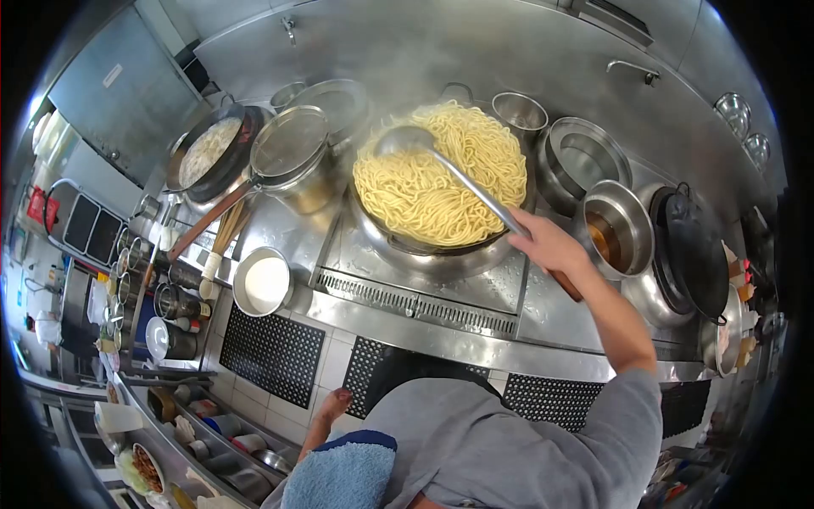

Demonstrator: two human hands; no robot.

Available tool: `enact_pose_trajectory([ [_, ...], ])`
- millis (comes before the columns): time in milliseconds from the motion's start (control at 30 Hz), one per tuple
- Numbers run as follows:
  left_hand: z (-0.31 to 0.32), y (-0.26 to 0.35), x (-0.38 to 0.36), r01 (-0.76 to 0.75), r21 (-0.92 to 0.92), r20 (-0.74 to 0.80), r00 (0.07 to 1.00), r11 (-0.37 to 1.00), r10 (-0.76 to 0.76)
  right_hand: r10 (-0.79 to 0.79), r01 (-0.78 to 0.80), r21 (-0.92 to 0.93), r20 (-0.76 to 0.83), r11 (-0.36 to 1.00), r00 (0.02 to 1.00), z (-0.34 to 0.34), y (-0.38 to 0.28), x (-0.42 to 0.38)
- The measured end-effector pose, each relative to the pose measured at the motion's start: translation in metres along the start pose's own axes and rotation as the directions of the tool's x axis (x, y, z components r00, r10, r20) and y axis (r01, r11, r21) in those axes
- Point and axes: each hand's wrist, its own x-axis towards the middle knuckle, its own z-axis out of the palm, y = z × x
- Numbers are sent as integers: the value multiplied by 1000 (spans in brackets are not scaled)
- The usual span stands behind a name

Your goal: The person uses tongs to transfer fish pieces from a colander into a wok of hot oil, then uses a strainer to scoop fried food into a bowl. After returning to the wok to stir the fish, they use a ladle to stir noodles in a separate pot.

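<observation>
My right hand (549, 244) is wrapped around the long handle of a metal ladle (471, 182). Its bowl rests on the left part of a big heap of yellow noodles (458, 153), and the handle's wooden end sticks out below my hand. The noodles fill a large wok (398, 244) set in the steel range, with steam rising over them. Down at my side, away from the range, hangs my left hand (335, 404), its fingers curled together and nothing visible in them. A blue towel (343, 471) lies near my left shoulder.
Left of the noodles stand a pot with a strainer on top (292, 144) and a wok of pale food (212, 153). A pot of white liquid (264, 284) sits at the front edge. Steel pots (615, 229) and a dark wok (695, 254) are on the right. Black mats (271, 356) cover the floor.
</observation>
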Motion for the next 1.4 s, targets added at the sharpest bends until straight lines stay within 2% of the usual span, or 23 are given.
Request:
enact_pose_trajectory([
  [67, -12, 22, 0, -27, 48, -32, 999, 998, 28, -90, 68, -228, -88, 971, 992, 6, 10, -35],
  [133, -37, 62, -5, -68, 90, -15, 997, 994, 70, 93, -105, -269, -58, 957, 994, -2, -16, -74],
  [233, -75, 133, -7, -183, 66, 155, 973, 981, 171, 132, -174, -325, -149, 929, 980, 16, -20, -109],
  [300, -109, 224, -30, -199, -172, 259, 936, 965, 239, 109, -139, -284, -119, 949, 987, 18, -10, -118],
  [333, -123, 257, -30, -280, -112, 229, 926, 953, 299, 96, -122, -265, -108, 957, 990, 20, -8, -121],
  [433, -153, 328, -26, -544, 22, 73, 838, 839, 541, 296, -298, -25, -59, 954, 953, 4, -42, -125],
  [467, -163, 353, -26, -619, 46, 25, 786, 784, 618, 469, -467, 142, 25, 873, 883, 0, -66, -120],
  [567, -181, 416, -4, -774, 128, -116, 609, 620, 785, 348, -291, 478, -35, 829, 937, 31, -42, -102],
  [600, -185, 439, -1, -785, 160, -122, 586, 598, 801, 186, -110, 326, -212, 939, 959, 55, -20, -86],
  [633, -187, 457, 1, -794, 191, -130, 562, 577, 817, 238, -148, 495, -123, 856, 963, 64, -21, -75],
  [700, -185, 476, 12, -810, 278, -191, 480, 516, 856, 278, -232, 770, 74, 595, 958, 76, -34, -51],
  [733, -185, 482, 15, -813, 325, -215, 434, 484, 875, 270, -218, 804, 74, 553, 960, 77, -37, -53],
  [800, -182, 481, 9, -809, 280, -200, 478, 517, 855, 253, -184, 862, 67, 472, 965, 72, -46, -60],
  [900, -168, 459, 5, -799, 231, -176, 527, 555, 832, 321, -173, 833, -6, 526, 947, 72, -65, -72],
  [1000, -156, 438, 11, -788, 203, -188, 552, 582, 813, 297, -276, 764, 116, 583, 948, 77, -64, -64],
  [1100, -155, 419, 7, -797, 121, -205, 563, 592, 801, 347, -378, 572, 167, 728, 923, 70, -66, -81],
  [1133, -156, 408, 10, -780, 37, -199, 607, 625, 770, 364, -377, 401, 112, 835, 925, 64, -64, -93],
  [1233, -160, 396, 0, -691, 23, -217, 702, 722, 679, 384, -380, 145, 3, 914, 923, 67, -66, -102],
  [1267, -158, 394, 1, -675, -4, -193, 724, 738, 662, 247, -243, 63, -83, 968, 965, 80, -50, -90],
  [1367, -150, 396, -6, -695, -28, -108, 717, 719, 689, 360, -361, -35, -36, 932, 932, 87, -45, -69],
  [1400, -148, 392, -6, -734, -2, -123, 674, 679, 728, 353, -354, -53, -29, 934, 935, 85, -47, -73],
])
